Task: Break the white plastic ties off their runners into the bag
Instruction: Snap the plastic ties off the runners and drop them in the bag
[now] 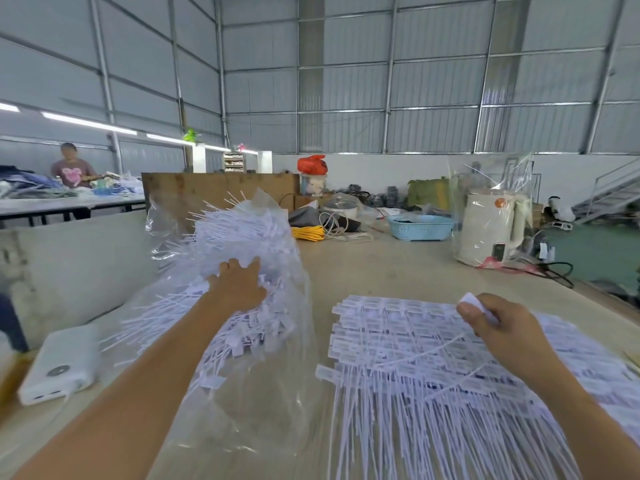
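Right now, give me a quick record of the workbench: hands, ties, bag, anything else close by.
left hand: reaching into the clear bag, resting on the loose ties heaped inside
right hand: pinching a white tie tab above the stack
stack of ties on runners: flat on the table, right of the bag
power bank: white, on the table's left edge
blue basket: far side of the table

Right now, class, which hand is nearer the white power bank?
Left. The left hand rests on the clear plastic bag beside the white power bank; the right hand is farther right.
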### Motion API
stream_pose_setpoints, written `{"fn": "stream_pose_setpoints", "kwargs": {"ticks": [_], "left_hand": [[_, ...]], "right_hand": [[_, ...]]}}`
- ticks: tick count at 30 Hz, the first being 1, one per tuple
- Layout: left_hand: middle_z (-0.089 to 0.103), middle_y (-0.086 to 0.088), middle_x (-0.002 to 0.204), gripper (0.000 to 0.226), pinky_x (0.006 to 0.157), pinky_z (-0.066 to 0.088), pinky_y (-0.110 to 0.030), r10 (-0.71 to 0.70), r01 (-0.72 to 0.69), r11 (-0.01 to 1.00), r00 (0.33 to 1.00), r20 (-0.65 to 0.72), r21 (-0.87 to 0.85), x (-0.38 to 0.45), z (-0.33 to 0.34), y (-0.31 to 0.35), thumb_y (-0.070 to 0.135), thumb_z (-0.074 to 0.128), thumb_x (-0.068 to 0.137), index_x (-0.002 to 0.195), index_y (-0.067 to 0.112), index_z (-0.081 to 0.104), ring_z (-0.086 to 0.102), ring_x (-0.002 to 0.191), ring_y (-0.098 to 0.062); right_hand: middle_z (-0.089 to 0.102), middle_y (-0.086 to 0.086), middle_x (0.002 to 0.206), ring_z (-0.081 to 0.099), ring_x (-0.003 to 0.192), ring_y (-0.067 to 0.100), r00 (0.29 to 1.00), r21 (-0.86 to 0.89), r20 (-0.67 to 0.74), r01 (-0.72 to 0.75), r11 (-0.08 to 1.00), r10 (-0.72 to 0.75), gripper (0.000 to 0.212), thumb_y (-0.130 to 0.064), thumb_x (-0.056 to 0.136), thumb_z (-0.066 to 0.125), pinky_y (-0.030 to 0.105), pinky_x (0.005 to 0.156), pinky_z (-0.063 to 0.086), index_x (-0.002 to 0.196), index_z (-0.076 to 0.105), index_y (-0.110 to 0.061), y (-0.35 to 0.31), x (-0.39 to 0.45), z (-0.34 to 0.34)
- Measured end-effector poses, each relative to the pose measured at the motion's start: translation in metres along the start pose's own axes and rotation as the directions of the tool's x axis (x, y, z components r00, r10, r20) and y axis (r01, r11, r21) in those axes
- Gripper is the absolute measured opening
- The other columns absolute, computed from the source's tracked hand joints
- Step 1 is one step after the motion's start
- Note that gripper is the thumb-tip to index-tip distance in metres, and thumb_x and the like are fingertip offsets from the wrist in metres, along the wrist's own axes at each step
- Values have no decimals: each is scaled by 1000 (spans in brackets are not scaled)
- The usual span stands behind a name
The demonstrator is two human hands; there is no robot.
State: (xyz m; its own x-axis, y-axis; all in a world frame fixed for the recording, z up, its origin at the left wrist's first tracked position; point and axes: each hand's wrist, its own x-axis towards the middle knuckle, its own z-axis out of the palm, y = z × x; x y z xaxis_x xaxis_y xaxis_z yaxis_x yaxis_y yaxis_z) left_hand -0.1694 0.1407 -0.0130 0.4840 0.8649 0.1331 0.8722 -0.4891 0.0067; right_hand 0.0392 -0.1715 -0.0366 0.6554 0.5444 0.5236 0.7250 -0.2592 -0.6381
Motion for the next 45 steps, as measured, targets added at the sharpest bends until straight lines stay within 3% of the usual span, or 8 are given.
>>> {"fn": "stream_pose_setpoints", "kwargs": {"ticks": [7, 11, 16, 20, 25, 33, 40, 45], "left_hand": [[61, -5, 111, 24, 93, 36, -39, 177, -140, 980, 940, -290, 144, -67, -55, 81, 16, 46, 92, 113, 15, 58, 54, 110, -27], [65, -1, 88, 15, 80, 49, -31, 389, -577, 629, 814, -432, -520, -97, -53, 131, 22, 53, 93, 87, 16, 65, 62, 88, -20], [71, -10, 95, 25, 65, 55, -26, 497, -235, 123, 856, -145, -964, -101, -33, 176, 28, 52, 97, 98, 7, 64, 65, 68, -12], [69, -13, 102, 48, 58, 56, -27, 626, 314, -155, 765, 153, -936, -88, -13, 182, 56, 38, 95, 109, 18, 64, 69, 71, -25], [57, -13, 123, 44, 67, 56, -33, 423, 354, -645, 904, 70, -677, -57, 15, 158, 62, 39, 91, 107, 31, 66, 64, 90, -27], [62, -10, 58, 61, 47, 38, -22, 645, 84, 4, 761, 67, -996, -97, 24, 191, 60, 45, 87, 78, 3, 67, 53, 48, -19], [49, -6, 49, 27, 39, 33, -18, 397, -290, -5, 878, -268, -957, -100, 33, 195, 22, 57, 95, 74, 4, 60, 43, 36, -10], [51, -2, 50, 30, 37, 31, -17, 398, -250, -13, 887, -235, -968, -98, 37, 198, 27, 53, 96, 72, 10, 52, 43, 34, -11]], "right_hand": [[56, -4, 58, 48, 53, 15, 992, 218, -122, 66, 974, -40, 15, -15, 92, 56, 22, 54, 41, 78, 57, -12, 7, 6, -7], [52, -4, 51, 43, 47, 8, 967, 590, -248, 105, 800, 57, 25, -12, 93, 55, 17, 47, 38, 69, 61, -15, 16, 10, -21], [57, -2, 60, 42, 42, 6, 962, 956, 52, -126, 265, 268, 30, -17, 94, 49, 14, 41, 36, 72, 69, -18, 17, 13, -25], [53, 1, 58, 38, 38, 4, 938, 853, 237, -325, 408, 252, 17, -15, 92, 53, 13, 37, 33, 92, 67, -6, 15, 9, -5], [50, -5, 53, 39, 38, 3, 888, 915, 163, -299, 270, 431, 15, -21, 91, 58, 12, 36, 33, 87, 64, -8, 23, 14, -18], [56, 3, 53, 50, 43, 13, 898, 596, 412, -395, 699, 156, 16, -17, 88, 64, 19, 44, 43, 95, 54, -7, 2, -6, 23], [68, 12, 74, 64, 63, 19, 874, 674, 463, -454, 583, 146, 22, -2, 90, 57, 28, 60, 55, 112, 54, -4, 9, -4, 18], [51, 9, 63, 44, 47, 10, 920, 508, 380, -297, 809, 99, 25, -19, 95, 54, 20, 48, 38, 74, 62, -8, 7, -7, 26]]}}
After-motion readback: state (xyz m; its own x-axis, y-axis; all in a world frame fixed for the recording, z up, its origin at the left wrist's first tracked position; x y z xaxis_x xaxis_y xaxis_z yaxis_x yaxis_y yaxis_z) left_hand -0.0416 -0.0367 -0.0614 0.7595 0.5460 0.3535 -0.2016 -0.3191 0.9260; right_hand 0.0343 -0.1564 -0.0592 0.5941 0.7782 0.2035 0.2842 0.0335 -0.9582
